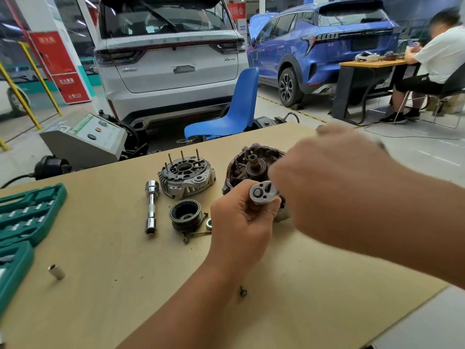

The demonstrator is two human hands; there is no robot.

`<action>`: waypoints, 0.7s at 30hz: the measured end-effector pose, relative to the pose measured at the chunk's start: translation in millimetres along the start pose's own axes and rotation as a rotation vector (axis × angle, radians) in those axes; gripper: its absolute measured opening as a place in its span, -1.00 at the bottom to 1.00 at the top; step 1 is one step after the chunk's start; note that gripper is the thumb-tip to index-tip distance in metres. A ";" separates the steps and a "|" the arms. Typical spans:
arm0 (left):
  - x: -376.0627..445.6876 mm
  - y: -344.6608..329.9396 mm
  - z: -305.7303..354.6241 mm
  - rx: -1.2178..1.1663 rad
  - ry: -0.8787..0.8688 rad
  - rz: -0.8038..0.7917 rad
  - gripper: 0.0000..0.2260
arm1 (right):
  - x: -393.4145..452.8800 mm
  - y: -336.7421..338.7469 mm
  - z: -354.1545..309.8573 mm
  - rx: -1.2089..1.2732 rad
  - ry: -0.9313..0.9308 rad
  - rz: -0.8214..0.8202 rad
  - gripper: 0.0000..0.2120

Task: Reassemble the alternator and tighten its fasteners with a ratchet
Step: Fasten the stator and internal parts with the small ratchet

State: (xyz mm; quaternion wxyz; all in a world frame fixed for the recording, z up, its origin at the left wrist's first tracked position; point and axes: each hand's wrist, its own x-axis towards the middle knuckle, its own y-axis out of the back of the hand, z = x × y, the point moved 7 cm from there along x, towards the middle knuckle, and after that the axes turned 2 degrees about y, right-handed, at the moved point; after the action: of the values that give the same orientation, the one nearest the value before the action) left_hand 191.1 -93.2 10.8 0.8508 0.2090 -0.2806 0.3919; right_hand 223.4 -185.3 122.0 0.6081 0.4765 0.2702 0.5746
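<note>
My left hand (241, 217) grips the ratchet head (263, 193) from below, over the near edge of the alternator's stator and rotor half (247, 165) with its copper windings and shaft. My right hand (327, 177), blurred, wraps round the ratchet handle, which runs back to the right and is mostly hidden. The silver alternator end housing (187, 176) with several upright studs lies to the left. In front of it lie the black pulley (185, 215), a nut (208, 224) and a long bolt (198, 233).
A chrome extension socket (151, 206) lies left of the pulley. A loose socket (56, 271) and a small bolt (243, 291) sit on the wooden table (113, 285). A green socket case (22, 217) is at the left edge. Blue chair (234, 109), cars and a seated person (435, 61) behind.
</note>
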 end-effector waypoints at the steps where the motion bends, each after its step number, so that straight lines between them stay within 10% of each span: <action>1: 0.3 0.9 -0.5 -0.012 0.002 0.007 -0.82 | -2.6 -4.8 -6.6 0.042 0.027 -0.048 -0.75; 7: 0.5 0.2 -3.1 -0.011 0.039 -0.019 -0.93 | 5.0 10.9 21.1 -0.035 -0.081 0.101 -0.91; 12: 1.3 3.5 -2.2 -0.020 0.034 0.015 -0.79 | 5.9 -18.3 3.6 0.210 -0.019 -0.188 -0.84; 16: 2.3 2.8 -4.9 0.003 0.046 -0.010 -0.97 | 7.4 10.2 24.5 -0.043 -0.072 0.126 -0.84; 21: 1.8 8.7 -1.7 0.089 0.020 0.045 -0.78 | 3.0 -6.6 3.5 0.026 -0.017 -0.003 -0.71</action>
State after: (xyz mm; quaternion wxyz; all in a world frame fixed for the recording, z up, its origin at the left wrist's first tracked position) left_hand 185.7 -86.0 11.8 0.8344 0.2365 -0.2589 0.4251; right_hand 230.0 -182.6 118.2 0.6049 0.4887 0.2730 0.5663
